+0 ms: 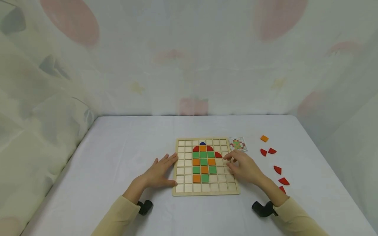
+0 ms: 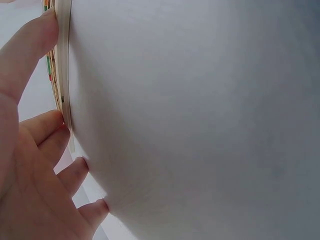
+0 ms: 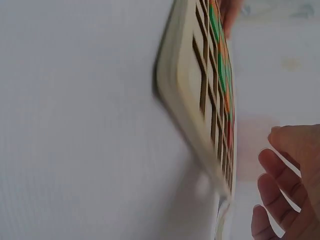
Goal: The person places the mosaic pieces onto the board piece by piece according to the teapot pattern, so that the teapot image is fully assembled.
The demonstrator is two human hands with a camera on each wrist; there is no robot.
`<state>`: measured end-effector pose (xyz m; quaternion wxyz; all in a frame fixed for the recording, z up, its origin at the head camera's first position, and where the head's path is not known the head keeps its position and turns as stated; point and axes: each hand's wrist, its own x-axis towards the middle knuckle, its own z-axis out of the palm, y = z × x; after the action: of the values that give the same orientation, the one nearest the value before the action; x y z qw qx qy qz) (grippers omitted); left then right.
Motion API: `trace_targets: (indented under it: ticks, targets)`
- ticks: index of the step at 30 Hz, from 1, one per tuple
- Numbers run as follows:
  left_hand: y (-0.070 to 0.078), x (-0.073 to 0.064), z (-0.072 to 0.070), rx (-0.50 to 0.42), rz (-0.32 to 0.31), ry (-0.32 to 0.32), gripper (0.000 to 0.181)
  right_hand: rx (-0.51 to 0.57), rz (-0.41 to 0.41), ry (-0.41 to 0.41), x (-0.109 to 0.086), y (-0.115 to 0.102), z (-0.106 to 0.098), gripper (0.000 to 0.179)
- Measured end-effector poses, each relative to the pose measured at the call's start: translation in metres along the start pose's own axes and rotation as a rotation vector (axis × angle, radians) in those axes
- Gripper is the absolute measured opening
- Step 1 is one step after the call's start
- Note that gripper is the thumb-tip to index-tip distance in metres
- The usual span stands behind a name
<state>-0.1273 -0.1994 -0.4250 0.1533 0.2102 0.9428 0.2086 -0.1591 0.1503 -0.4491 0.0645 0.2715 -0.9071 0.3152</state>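
Observation:
A wooden grid board (image 1: 206, 193) lies on the table with green, orange, red and blue tiles in its middle columns. Against its left edge rests my left hand (image 1: 157, 173), fingers spread; in the left wrist view the thumb and fingertips (image 2: 52, 120) touch the board's side. Over the board's right columns hovers my right hand (image 1: 245, 167), its fingers loosely bent. The right wrist view shows nothing between those fingers (image 3: 280, 170). Just left of the fingertips sits a red quarter-circle tile (image 1: 218, 155) in a cell. A blue half-round tile (image 1: 202, 143) tops the pattern.
A small pattern card (image 1: 238, 144) lies by the board's upper right corner. Loose on the right side of the white table (image 1: 133, 137) are an orange square tile (image 1: 264, 138) and several red quarter-circle tiles (image 1: 284, 181). Curtains stand behind and on both sides.

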Motion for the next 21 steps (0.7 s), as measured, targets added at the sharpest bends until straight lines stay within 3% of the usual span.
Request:
trace_targets:
  ticks: [10,16,21]
  targets:
    - [0.001,-0.001,-0.001,-0.004,0.011,0.004,0.091,-0.026,0.055,0.151,0.001,0.053,-0.036,0.022]
    - [0.001,-0.001,-0.001,-0.003,0.011,0.006,0.091,-0.068,0.117,0.184,0.006,0.08,-0.05,0.02]
    - [-0.001,0.001,0.001,-0.002,0.014,0.006,0.091,-0.066,0.175,0.162,0.009,0.096,-0.057,0.02]
